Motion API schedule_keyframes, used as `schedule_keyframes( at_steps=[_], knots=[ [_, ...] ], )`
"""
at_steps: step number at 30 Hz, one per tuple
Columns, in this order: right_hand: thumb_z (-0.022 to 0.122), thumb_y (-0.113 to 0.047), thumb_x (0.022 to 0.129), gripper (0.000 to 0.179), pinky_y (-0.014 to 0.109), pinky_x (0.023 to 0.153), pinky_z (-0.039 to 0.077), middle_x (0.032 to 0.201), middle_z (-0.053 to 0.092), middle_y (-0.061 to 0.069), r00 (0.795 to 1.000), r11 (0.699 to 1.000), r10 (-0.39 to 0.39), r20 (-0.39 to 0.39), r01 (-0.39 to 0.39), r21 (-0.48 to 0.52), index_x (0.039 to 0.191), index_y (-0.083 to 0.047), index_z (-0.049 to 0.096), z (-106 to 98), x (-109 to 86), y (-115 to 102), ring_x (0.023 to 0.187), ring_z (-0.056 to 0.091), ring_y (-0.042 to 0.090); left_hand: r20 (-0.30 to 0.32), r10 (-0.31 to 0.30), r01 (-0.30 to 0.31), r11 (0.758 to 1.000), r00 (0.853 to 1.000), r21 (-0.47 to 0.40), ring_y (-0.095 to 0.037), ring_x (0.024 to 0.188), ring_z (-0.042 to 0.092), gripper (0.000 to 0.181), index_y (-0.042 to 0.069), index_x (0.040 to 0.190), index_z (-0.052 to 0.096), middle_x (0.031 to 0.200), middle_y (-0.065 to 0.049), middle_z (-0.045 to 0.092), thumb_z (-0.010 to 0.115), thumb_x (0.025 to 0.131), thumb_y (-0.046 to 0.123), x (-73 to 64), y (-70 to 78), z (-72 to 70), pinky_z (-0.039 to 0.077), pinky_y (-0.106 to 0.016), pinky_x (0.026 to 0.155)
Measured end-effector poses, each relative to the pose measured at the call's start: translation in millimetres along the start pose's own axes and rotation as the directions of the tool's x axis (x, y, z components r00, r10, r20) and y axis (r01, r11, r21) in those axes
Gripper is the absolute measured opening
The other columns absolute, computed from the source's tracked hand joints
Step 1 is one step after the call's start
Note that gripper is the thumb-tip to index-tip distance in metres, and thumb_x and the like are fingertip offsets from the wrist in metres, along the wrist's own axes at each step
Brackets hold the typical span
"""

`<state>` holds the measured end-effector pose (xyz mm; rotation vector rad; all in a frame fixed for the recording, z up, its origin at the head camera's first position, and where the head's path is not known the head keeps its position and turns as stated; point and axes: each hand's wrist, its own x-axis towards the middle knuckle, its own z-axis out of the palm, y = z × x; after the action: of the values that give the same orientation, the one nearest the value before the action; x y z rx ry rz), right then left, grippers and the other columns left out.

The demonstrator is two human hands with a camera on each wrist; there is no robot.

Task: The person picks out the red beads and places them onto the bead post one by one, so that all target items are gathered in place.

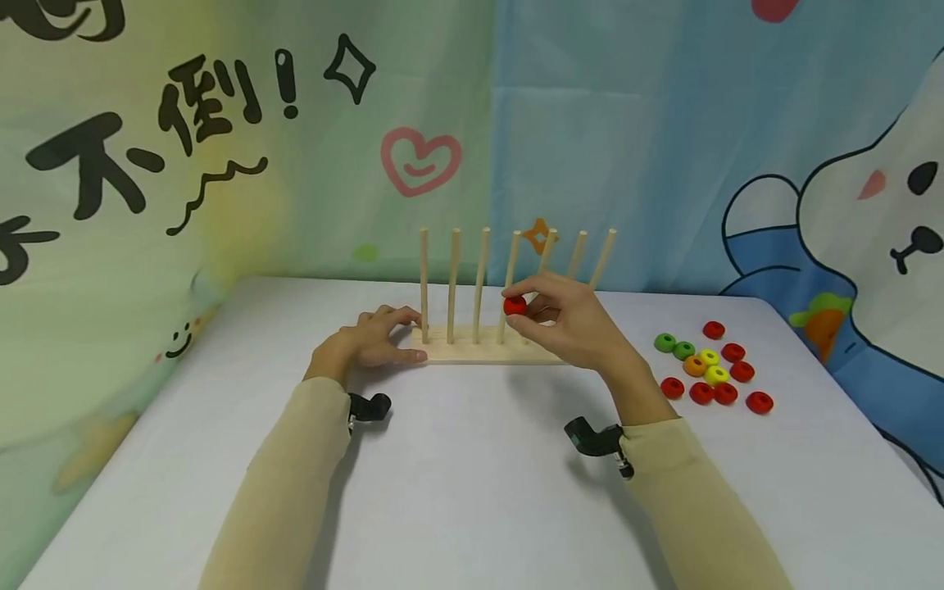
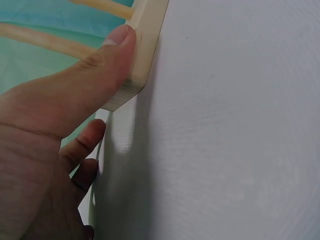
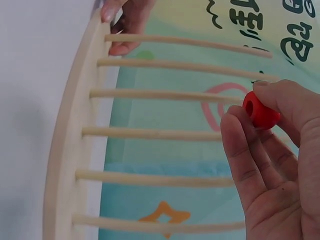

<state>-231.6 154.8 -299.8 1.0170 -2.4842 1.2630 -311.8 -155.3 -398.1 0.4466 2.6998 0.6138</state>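
Note:
A pale wooden peg rack [image 1: 487,352] stands on the table, its row of several upright pegs bare where they show. The left hand [image 1: 372,338] holds the rack's left end, thumb along the front edge and fingers round behind; in the left wrist view the thumb [image 2: 112,60] lies on the base's corner. Between thumb and fingertips the right hand [image 1: 571,319] pinches a red bead [image 1: 515,306], in front of the middle pegs and well above the base. The bead's hole [image 3: 249,107] shows in the right wrist view. Part of the rack's right side is hidden behind the right hand.
To the right on the white table [image 1: 472,492] lies a loose group of beads: several red ones [image 1: 760,402], two green [image 1: 665,342], two yellow [image 1: 716,375] and one orange [image 1: 694,365]. A printed cloth backdrop [image 1: 590,147] hangs behind the table's far edge.

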Motion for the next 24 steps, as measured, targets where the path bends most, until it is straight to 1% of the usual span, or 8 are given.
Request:
schedule_keyframes(
  at_steps=[3,7,13,18,21,24],
  knots=[
    [0.070,0.004,0.086,0.029,0.039,0.079,0.056,0.109,0.064,0.017,1.000,1.000,-0.005,-0.009,0.005,0.023,0.115,0.002,0.065,4,5.4,-8,0.082,0.068,0.026,-0.002,0.004,-0.004,1.000,1.000,-0.010,-0.034,0.136,0.029,0.056,0.046,0.126,0.043,0.150,0.003,0.033,0.067,0.080,0.067,-1.3,-1.2,-0.3,0.030,-0.069,0.098],
    [0.070,0.004,0.087,0.031,0.038,0.079,0.056,0.111,0.063,0.016,0.999,0.999,-0.017,-0.027,0.018,0.030,0.117,0.002,0.064,5,10.5,-11,0.083,0.068,0.025,-0.012,0.021,-0.022,1.000,1.000,-0.015,-0.034,0.135,0.029,0.057,0.047,0.127,0.043,0.150,0.003,0.033,0.067,0.080,0.068,1.0,0.2,1.3,0.029,-0.069,0.098],
    [0.071,0.006,0.086,0.030,0.037,0.080,0.056,0.107,0.062,0.016,0.998,0.996,-0.063,-0.022,0.065,0.053,0.115,0.001,0.065,6,15.4,-13,0.082,0.068,0.025,-0.002,0.010,-0.010,1.000,1.000,-0.014,-0.035,0.136,0.028,0.059,0.046,0.129,0.043,0.151,0.002,0.032,0.067,0.080,0.068,3.5,4.3,3.9,0.028,-0.070,0.099],
    [0.071,0.007,0.085,0.032,0.035,0.083,0.056,0.110,0.061,0.017,0.999,0.995,-0.041,-0.013,0.042,0.096,0.116,0.003,0.065,8,18.6,-15,0.086,0.068,0.026,0.000,0.001,-0.001,1.000,1.000,-0.014,-0.036,0.137,0.027,0.060,0.046,0.130,0.043,0.151,0.003,0.032,0.067,0.079,0.069,3.9,5.8,4.0,0.027,-0.070,0.100],
    [0.070,0.007,0.085,0.033,0.036,0.084,0.056,0.112,0.061,0.017,0.999,0.990,-0.041,-0.007,0.042,0.135,0.117,0.003,0.065,14,24.4,-17,0.088,0.068,0.028,-0.013,-0.005,0.005,1.000,1.000,-0.012,-0.036,0.136,0.027,0.060,0.047,0.130,0.043,0.151,0.002,0.032,0.067,0.079,0.069,2.2,3.7,3.7,0.026,-0.070,0.100],
    [0.069,0.008,0.085,0.033,0.038,0.083,0.056,0.113,0.061,0.017,0.997,0.981,-0.073,-0.020,0.076,0.176,0.117,0.003,0.065,24,32.3,-17,0.088,0.068,0.029,-0.027,-0.016,0.016,1.000,1.000,-0.011,-0.035,0.136,0.028,0.060,0.047,0.130,0.044,0.151,0.002,0.032,0.067,0.079,0.070,-1.7,-0.9,5.5,0.026,-0.070,0.099]
  ],
)
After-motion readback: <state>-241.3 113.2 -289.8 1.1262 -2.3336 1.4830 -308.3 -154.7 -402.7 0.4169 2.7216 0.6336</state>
